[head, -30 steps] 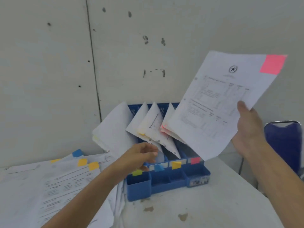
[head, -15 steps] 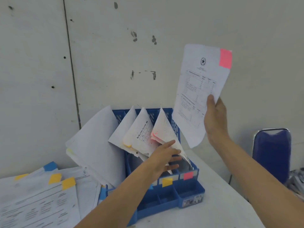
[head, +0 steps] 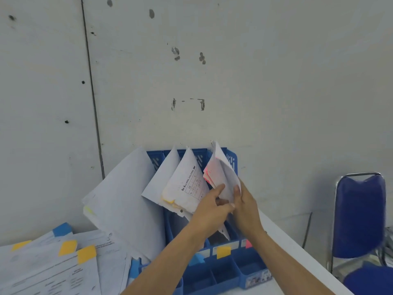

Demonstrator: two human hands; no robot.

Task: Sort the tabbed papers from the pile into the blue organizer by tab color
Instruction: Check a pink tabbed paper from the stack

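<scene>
The blue organizer (head: pixel 230 161) stands against the wall, its slots marked in front by blue, yellow and pink tabs. Its rightmost slot holds the pink-tabbed papers (head: pixel 217 173). My right hand (head: pixel 244 206) grips the right edge of a sheet standing in that slot. My left hand (head: pixel 209 206) touches the same bundle from the left with straight fingers. Yellow-tabbed papers (head: pixel 185 188) lean in the slot beside it. The pile of tabbed papers (head: pixel 53 265) lies at the lower left, with yellow tabs and a blue tab showing.
A large white sheet bundle (head: pixel 123 199) leans out of the organizer's left slot over the pile. A blue chair (head: pixel 359 216) stands at the right beyond the white table's edge (head: pixel 297 250). The grey wall is right behind the organizer.
My right hand brought the pink-tabbed sheet down from high in the air into the rightmost slot. My left hand shifted right to the pink bundle.
</scene>
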